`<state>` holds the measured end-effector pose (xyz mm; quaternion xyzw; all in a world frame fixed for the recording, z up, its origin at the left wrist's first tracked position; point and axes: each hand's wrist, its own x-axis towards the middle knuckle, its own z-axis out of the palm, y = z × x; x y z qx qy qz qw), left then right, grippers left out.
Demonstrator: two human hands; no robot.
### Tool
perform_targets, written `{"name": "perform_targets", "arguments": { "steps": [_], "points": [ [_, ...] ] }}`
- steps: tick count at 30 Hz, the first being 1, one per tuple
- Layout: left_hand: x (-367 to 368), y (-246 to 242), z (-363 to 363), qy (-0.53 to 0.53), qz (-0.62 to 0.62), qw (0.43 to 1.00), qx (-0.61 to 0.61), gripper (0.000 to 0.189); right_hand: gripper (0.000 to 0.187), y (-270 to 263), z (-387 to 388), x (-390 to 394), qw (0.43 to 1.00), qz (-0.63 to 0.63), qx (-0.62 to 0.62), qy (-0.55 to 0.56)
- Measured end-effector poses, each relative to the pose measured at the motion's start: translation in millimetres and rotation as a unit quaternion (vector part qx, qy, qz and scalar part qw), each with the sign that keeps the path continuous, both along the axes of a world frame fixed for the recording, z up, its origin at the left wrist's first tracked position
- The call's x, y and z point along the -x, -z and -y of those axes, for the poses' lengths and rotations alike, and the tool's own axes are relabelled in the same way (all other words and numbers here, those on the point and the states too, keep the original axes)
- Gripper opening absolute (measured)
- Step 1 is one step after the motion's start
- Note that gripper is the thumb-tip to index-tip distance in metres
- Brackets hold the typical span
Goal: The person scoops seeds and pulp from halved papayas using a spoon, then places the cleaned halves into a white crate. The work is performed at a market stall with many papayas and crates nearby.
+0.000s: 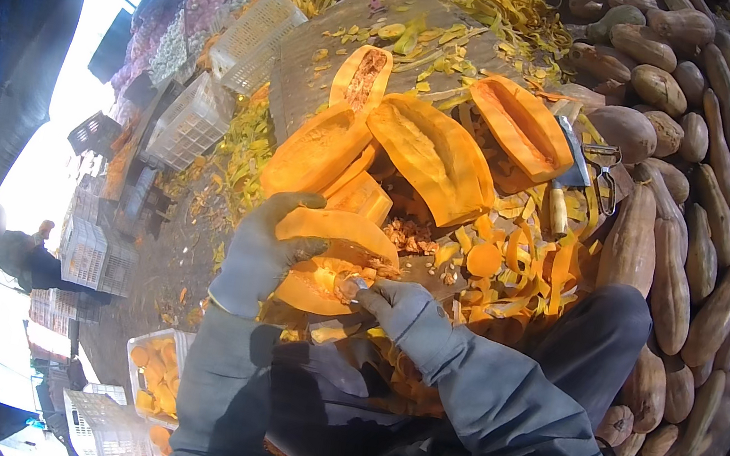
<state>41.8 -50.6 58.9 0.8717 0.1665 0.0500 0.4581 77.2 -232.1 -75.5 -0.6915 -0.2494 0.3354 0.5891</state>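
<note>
In a grey work glove, my left hand point(266, 248) grips a cut piece of orange pumpkin point(339, 230) from its left side, the hollow facing my right hand. My gloved right hand point(402, 309) is closed on a metal spoon point(350, 286), whose bowl rests in the stringy pulp and seeds inside that piece. Just beyond lie several peeled, halved pumpkins point(434, 153), cut faces up. One more half point(524, 128) sits to the right, beside a cleaver point(566, 167) with a wooden handle and a metal peeler point(606, 177). Scooped seeds and pulp point(410, 235) are heaped in the middle.
Unpeeled pumpkins point(692, 244) are piled along the right. Peelings point(537, 270) cover the ground by my knee, with more around the board point(304, 68) ahead. Plastic crates point(192, 122) stand at the left, one crate point(132, 363) holding pumpkin pieces. Another person point(21, 252) is at the far left.
</note>
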Motion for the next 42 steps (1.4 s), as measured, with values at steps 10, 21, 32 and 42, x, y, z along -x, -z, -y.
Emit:
{"name": "perform_targets", "arguments": {
  "steps": [10, 21, 32, 42],
  "points": [
    [-6, 7, 4, 0.032, 0.008, 0.999, 0.015, 0.049, 0.032, -24, -16, -5, 0.939, -0.287, -0.188, -0.024],
    [-6, 2, 9, 0.014, 0.009, 1.0, 0.002, 0.046, 0.036, 47, 1, 7, 0.991, 0.077, 0.092, 0.051],
    [-11, 8, 11, -0.01, 0.017, 0.999, -0.04, 0.049, 0.036, 13, -12, -7, 0.973, 0.161, -0.003, 0.167],
    [-15, -8, 28, -0.044, -0.026, 0.999, 0.006, 0.049, 0.04, 58, -4, -3, 0.976, 0.101, 0.154, 0.112]
  ]
}}
